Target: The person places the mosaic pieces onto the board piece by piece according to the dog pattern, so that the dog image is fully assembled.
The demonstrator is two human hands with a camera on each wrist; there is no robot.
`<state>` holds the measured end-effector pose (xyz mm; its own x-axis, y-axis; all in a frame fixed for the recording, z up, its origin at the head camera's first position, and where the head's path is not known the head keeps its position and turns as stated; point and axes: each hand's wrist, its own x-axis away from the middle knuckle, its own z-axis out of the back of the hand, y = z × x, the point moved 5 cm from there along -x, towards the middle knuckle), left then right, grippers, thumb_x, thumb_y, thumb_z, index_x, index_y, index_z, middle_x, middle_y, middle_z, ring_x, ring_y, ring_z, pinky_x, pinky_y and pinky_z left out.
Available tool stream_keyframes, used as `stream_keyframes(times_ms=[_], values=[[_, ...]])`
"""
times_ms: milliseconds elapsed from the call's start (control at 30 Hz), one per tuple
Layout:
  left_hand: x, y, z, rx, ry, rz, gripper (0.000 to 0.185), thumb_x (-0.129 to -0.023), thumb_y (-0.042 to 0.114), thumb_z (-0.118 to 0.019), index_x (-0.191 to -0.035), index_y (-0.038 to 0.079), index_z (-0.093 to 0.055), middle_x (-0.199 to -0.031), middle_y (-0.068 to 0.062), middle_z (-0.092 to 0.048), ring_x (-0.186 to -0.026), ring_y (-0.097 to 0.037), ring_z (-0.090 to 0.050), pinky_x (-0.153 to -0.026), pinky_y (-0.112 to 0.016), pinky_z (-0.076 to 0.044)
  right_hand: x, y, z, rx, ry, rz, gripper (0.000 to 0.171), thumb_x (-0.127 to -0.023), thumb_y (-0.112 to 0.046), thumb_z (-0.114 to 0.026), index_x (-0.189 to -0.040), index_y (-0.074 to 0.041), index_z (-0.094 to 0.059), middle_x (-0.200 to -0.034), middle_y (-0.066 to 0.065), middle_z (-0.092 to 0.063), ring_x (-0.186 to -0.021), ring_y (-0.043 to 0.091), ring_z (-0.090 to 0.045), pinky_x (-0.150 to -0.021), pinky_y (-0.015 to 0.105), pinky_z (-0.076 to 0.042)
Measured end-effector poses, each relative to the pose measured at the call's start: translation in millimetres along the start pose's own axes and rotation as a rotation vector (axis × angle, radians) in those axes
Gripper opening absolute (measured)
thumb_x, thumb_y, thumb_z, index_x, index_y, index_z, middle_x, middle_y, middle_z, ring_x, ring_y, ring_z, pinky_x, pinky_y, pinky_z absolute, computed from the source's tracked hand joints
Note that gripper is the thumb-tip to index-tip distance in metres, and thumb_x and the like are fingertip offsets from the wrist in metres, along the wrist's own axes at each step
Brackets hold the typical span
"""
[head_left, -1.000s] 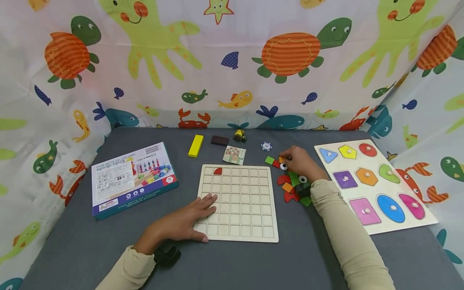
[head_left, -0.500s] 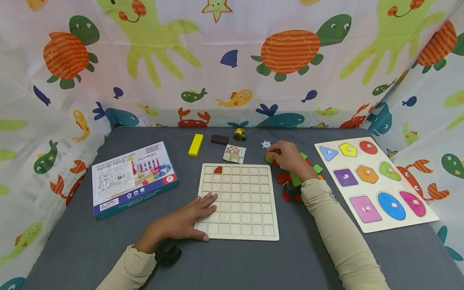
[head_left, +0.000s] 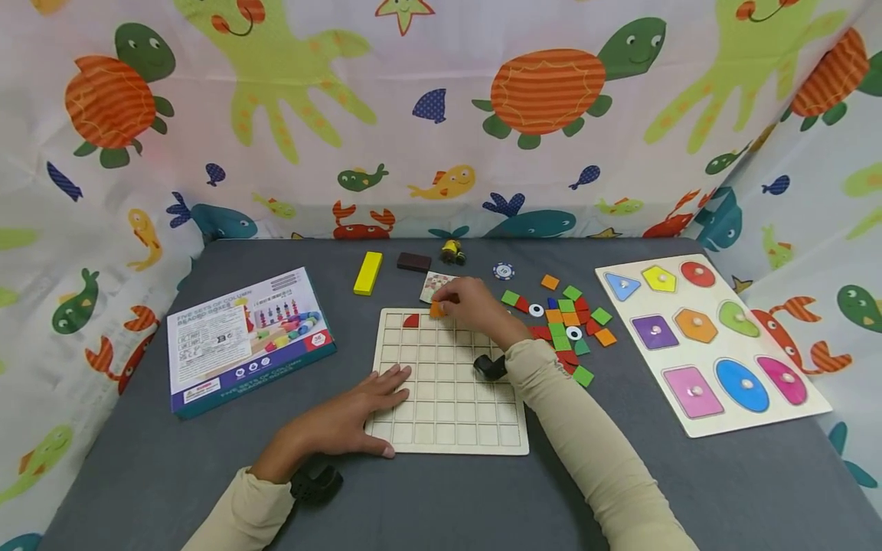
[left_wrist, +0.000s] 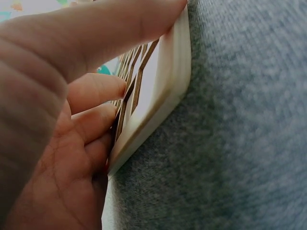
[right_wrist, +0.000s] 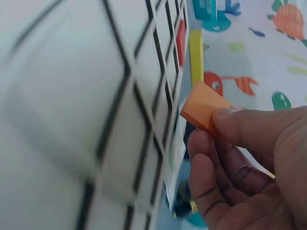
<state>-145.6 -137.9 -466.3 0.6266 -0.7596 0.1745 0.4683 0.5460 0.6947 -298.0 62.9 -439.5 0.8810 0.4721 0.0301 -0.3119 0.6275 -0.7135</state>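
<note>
Orange tile (head_left: 437, 309) pinched in the right hand (head_left: 472, 304), thumb and fingertips clamped on it, and it hangs just above the top row of the grid board (head_left: 451, 428), a couple of cells right of the red piece (head_left: 412, 321) that sits in the board's top row. From the right wrist view the tile (right_wrist: 204, 107) juts out from the fingertips (right_wrist: 238, 125), tilted, close over the board's cells. Left hand (head_left: 358, 413) lies flat, fingers straight, pressing on the board's near left corner; the left wrist view shows those fingers (left_wrist: 96, 91) spread across the board's edge (left_wrist: 163, 100) on the grey desk (head_left: 138, 474). Just right of the board, a loose heap of coloured tiles (head_left: 566, 321), red, green and orange, with two round white-and-black pieces among them. Farther right, the shape puzzle (head_left: 710, 340) with its pegged pieces. Along the back, a yellow block (head_left: 368, 272), a dark block (head_left: 414, 262), a small card (head_left: 432, 285) half hidden behind the right hand, and a chip (head_left: 504, 271). Toy box (head_left: 248, 337) lies to the left.
</note>
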Motion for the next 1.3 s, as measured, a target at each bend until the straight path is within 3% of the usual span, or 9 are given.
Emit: stream_keyframes(times_ms=[133,300,400,600,833,1067,1300], values=[[0.4,1.7,0.8,-0.002,0.005,-0.009,0.087,-0.082,0.044,-0.077,-0.15,0.007,-0.037,-0.162,-0.001,-0.01,-0.148,-0.022,0.0,-0.116,-0.049,-0.008,-6,-8,-13,0.041,-0.038,-0.01,0.017,-0.096,-0.006,-0.061,-0.107,-0.007,-0.074,-0.099,0.003,-0.07,-0.092,0.017,-0.062,-0.084,0.033,-0.051],[-0.2,1.5,0.6,-0.007,0.007,-0.02,0.087,-0.082,0.044,-0.077,-0.149,0.007,-0.037,-0.162,0.0,-0.01,-0.148,-0.021,0.0,-0.116,-0.048,-0.007,-5,-14,-20,0.175,-0.039,0.017,0.012,-0.093,-0.007,-0.066,-0.102,-0.006,-0.074,-0.094,0.004,-0.067,-0.09,0.019,-0.061,-0.082,0.033,-0.051],[0.7,1.5,0.6,-0.003,0.008,-0.02,0.087,-0.081,0.043,-0.077,-0.149,0.006,-0.037,-0.162,0.0,-0.01,-0.148,-0.021,-0.001,-0.116,-0.048,-0.007,-3,-15,-23,0.223,-0.059,0.023,0.016,-0.091,-0.009,-0.068,-0.106,-0.006,-0.074,-0.098,0.005,-0.065,-0.092,0.02,-0.062,-0.082,0.033,-0.051],[3.8,0.1,-1.4,0.004,0.007,-0.002,0.088,-0.081,0.045,-0.077,-0.149,0.006,-0.038,-0.162,-0.001,-0.012,-0.148,-0.022,-0.002,-0.116,-0.05,-0.009,5,-16,-24,0.205,-0.104,0.046,0.027,-0.092,-0.011,-0.068,-0.118,-0.004,-0.069,-0.11,0.01,-0.065,-0.1,0.023,-0.062,-0.087,0.036,-0.051],[2.9,0.0,-2.6,0.0,0.013,-0.003,0.088,-0.08,0.043,-0.078,-0.149,0.006,-0.037,-0.162,-0.001,-0.011,-0.148,-0.021,-0.002,-0.116,-0.048,-0.008,22,6,10,0.148,-0.022,-0.008,0.029,-0.096,-0.007,-0.061,-0.124,-0.001,-0.066,-0.11,0.011,-0.064,-0.096,0.024,-0.06,-0.083,0.038,-0.051],[2.8,0.3,-0.5,-0.004,0.007,-0.005,0.088,-0.081,0.042,-0.078,-0.149,0.006,-0.037,-0.162,-0.001,-0.011,-0.148,-0.022,-0.002,-0.116,-0.047,-0.007,41,42,51,0.1,0.11,-0.196,0.03,-0.096,-0.01,-0.061,-0.124,0.001,-0.065,-0.118,0.016,-0.064,-0.102,0.03,-0.059,-0.085,0.042,-0.051],[1.3,0.6,-0.5,-0.004,0.002,-0.001,0.088,-0.081,0.044,-0.077,-0.15,0.007,-0.036,-0.162,0.0,-0.01,-0.148,-0.02,0.0,-0.116,-0.047,-0.007,55,65,69,0.194,0.213,-0.294,0.032,-0.093,-0.006,-0.064,-0.122,0.006,-0.064,-0.118,0.022,-0.064,-0.105,0.035,-0.06,-0.088,0.046,-0.051]])
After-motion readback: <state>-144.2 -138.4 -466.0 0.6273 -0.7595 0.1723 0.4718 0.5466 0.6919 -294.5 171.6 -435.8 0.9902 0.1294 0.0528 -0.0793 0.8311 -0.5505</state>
